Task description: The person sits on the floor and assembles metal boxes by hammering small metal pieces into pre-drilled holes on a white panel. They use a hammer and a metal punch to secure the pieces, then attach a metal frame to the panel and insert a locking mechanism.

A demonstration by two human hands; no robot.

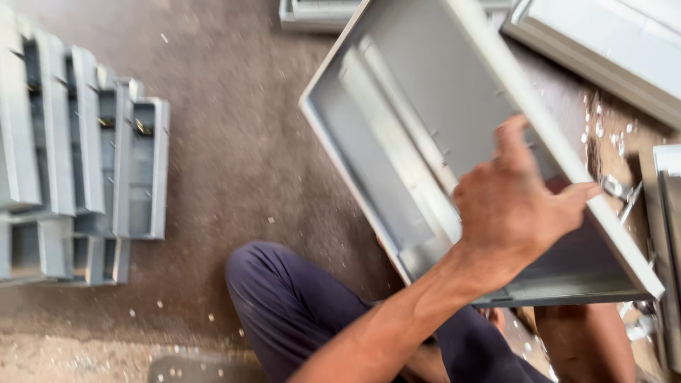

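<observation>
No packages, no labels, no signs, no screens anywhere in view, only unmarked surfaces

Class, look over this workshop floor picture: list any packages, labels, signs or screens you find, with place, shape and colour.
None in view: only a bare grey metal tray gripped by one hand, and stacked grey metal parts at the left on the floor.

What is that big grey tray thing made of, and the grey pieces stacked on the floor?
The grey tray looks like thin sheet metal, painted matt grey: sharp folded rims. The stacked pieces look the same, folded grey metal. The floor seems bare concrete.
</observation>
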